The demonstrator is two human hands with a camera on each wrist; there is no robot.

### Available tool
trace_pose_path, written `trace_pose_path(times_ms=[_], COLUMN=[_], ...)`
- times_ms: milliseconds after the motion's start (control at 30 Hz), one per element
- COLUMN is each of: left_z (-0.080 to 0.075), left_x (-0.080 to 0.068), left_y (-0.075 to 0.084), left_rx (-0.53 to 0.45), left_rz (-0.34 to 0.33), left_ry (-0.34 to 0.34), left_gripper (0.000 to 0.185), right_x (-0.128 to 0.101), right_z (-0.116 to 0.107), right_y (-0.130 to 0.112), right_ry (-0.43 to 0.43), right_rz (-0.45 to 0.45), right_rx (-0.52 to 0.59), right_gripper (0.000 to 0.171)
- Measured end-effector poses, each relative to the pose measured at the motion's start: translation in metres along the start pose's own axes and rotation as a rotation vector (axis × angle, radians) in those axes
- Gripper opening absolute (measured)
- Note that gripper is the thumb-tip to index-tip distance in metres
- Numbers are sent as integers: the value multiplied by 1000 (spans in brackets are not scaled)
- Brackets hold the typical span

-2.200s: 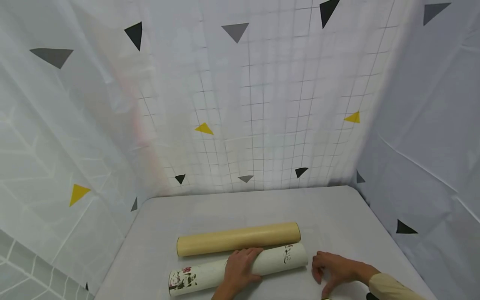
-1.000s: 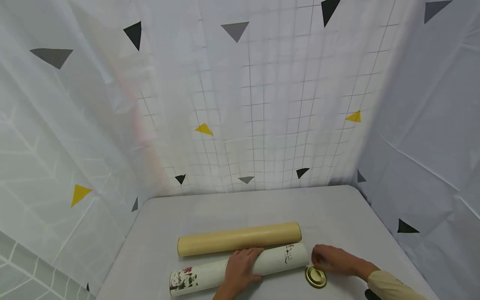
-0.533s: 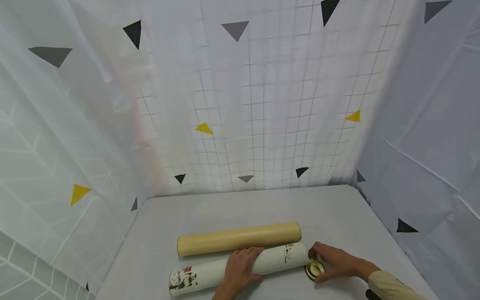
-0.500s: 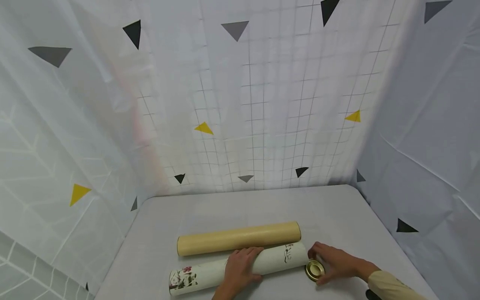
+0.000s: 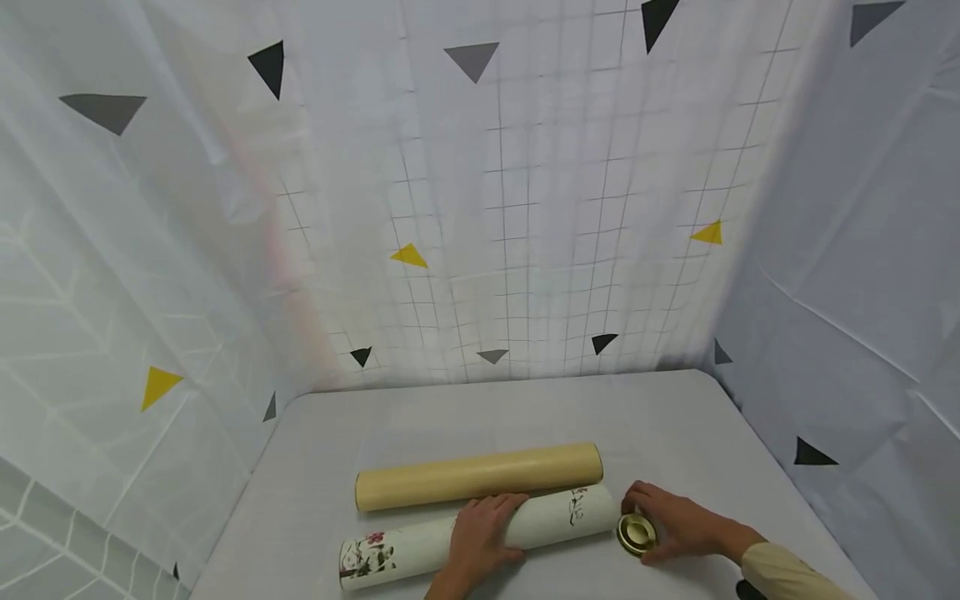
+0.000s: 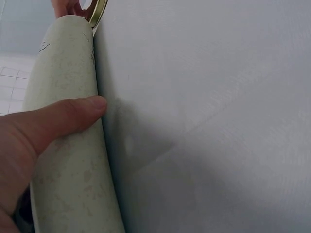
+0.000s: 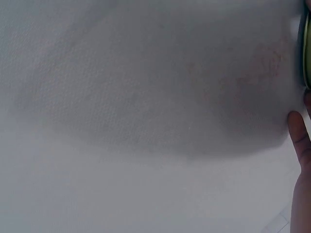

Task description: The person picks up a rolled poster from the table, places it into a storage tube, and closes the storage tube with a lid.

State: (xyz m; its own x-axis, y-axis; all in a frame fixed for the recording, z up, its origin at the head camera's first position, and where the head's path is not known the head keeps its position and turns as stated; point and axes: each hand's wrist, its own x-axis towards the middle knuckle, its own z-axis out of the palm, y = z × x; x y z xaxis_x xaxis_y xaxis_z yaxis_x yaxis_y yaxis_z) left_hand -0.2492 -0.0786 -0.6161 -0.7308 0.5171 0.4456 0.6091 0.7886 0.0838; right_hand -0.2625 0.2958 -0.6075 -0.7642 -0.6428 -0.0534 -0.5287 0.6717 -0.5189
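A white cardboard tube (image 5: 558,518) with floral print and dark writing lies across the table. My left hand (image 5: 480,537) grips it near its middle, fingers over the top and thumb along the near side. In the left wrist view that thumb (image 6: 73,114) lies across the tube's pale surface. Just off the tube's right end, my right hand (image 5: 682,523) holds a round gold metal lid (image 5: 637,534) between thumb and fingers. The lid's edge (image 7: 307,53) shows at the right border of the right wrist view.
Behind the white tube, close and nearly parallel, lies a tan cardboard tube (image 5: 480,477). A white cloth covers the table (image 5: 420,417). White curtains (image 5: 465,208) with printed triangles and grid lines stand at the back and both sides.
The right hand has come up from the front edge with the gold lid, shifted its fingers around it by the tube's end, then moved slightly right with it. The left hand stays put.
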Motion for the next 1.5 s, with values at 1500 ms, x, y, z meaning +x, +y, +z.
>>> trace_pose_path(times_ms=[1500], left_z=[6], left_x=[-3], left_y=[-3], left_rx=[-20], left_rz=[-13], left_ry=[-75], left_gripper=[86], right_x=[17], right_z=[14], right_y=[5], right_ry=[172], right_rz=[-141], right_rx=[131], right_gripper=[56])
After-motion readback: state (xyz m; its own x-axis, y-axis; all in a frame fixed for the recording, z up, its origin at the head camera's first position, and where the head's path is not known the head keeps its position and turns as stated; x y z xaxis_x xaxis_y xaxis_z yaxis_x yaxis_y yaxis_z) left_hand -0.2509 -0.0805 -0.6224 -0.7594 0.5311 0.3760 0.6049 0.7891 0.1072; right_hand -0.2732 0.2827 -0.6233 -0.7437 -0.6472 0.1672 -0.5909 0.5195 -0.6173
